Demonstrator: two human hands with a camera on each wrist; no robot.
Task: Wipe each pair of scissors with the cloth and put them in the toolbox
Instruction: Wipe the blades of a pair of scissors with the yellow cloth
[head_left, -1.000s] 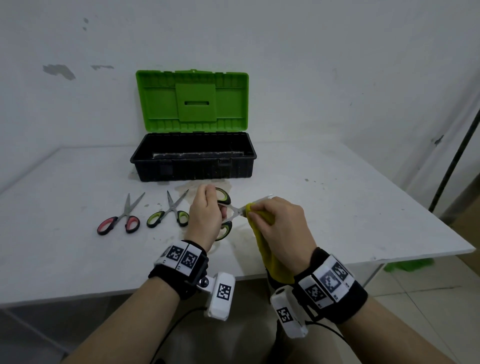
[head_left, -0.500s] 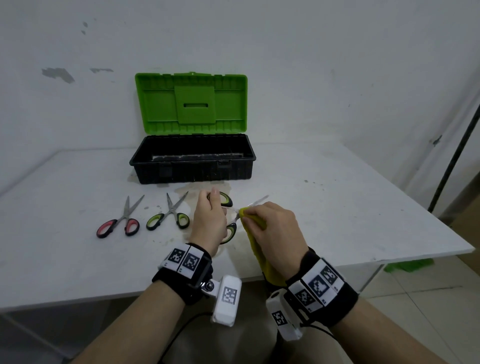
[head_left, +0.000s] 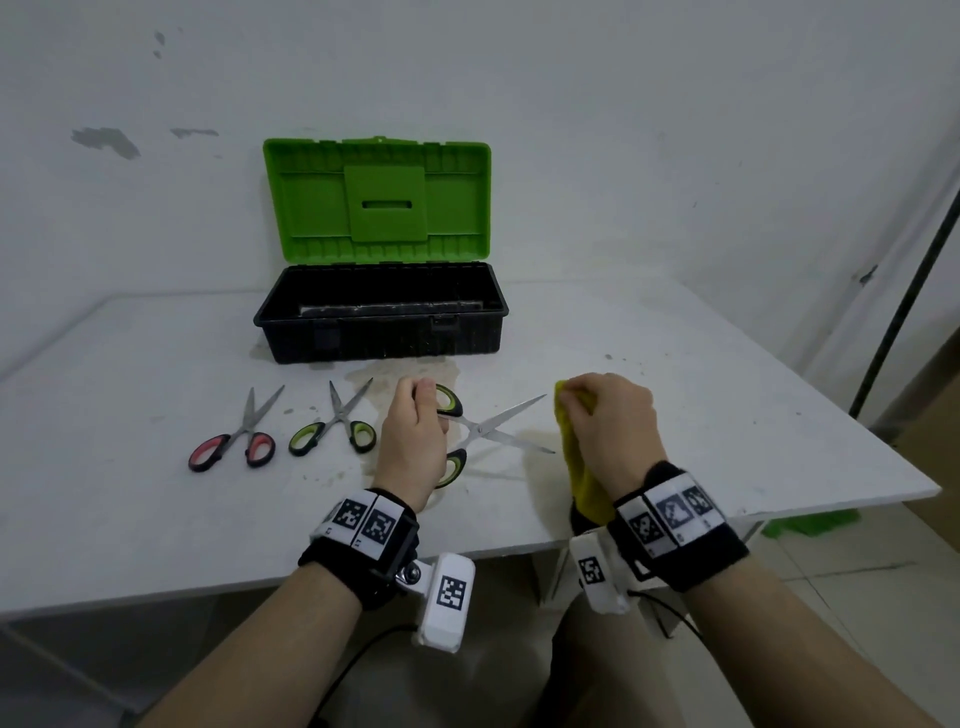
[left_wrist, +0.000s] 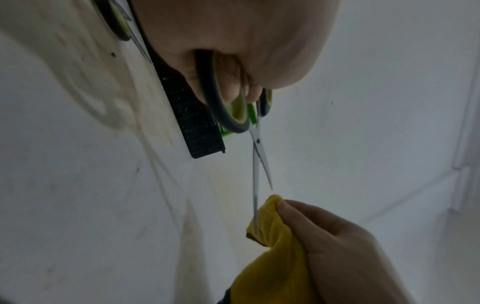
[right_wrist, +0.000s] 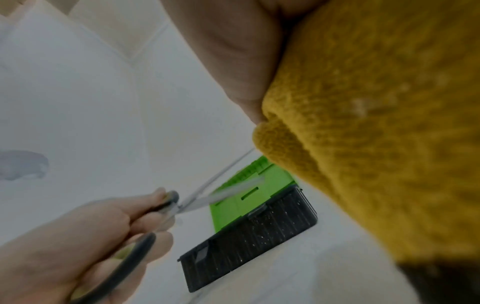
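Note:
My left hand (head_left: 415, 441) grips the green-and-black handles of a pair of scissors (head_left: 488, 428), held just above the table with the blades spread apart and pointing right. In the left wrist view the fingers pass through the handle loop of the scissors (left_wrist: 255, 148). My right hand (head_left: 608, 421) clutches a yellow cloth (head_left: 579, 467) just beyond the blade tips; the cloth (left_wrist: 270, 236) touches one tip. The toolbox (head_left: 379, 317), black with its green lid raised, stands behind. Two more pairs lie at the left: red-handled scissors (head_left: 236, 436) and green-handled scissors (head_left: 337, 426).
The white table (head_left: 701, 415) has stains in front of the toolbox and ends in a front edge near my wrists. A white wall rises right behind the toolbox. A dark pole (head_left: 904, 291) leans at the far right, beyond the table corner.
My right hand slid the cloth rightward along the blades and off to their tips. The scissor blades now stand spread wide. My left hand kept its grip on the handles.

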